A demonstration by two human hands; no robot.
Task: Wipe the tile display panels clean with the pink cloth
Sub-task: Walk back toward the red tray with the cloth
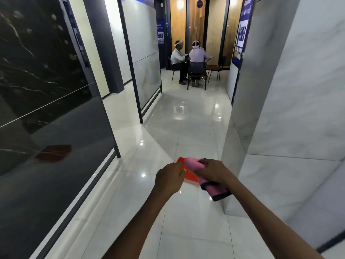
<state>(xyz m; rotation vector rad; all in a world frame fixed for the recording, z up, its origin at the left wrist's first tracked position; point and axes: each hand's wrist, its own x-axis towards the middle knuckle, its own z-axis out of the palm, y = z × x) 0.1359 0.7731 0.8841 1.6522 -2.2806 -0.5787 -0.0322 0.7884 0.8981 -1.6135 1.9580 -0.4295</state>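
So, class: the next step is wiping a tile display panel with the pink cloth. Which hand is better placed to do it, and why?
Right. The right hand already grips the pink cloth, and the white marble panel stands close on that side. The left hand holds an orange cloth instead.

A glossy white tiled floor (188,118) runs down the aisle. At its far end 2 people (188,57) sit on dark chairs (196,75) before wood-grain wall boards (196,25). An empty brown chair (214,69) stands just right of them. Blue posters (242,30) hang at the right. An orange flat sheet (188,175) lies on the near floor.
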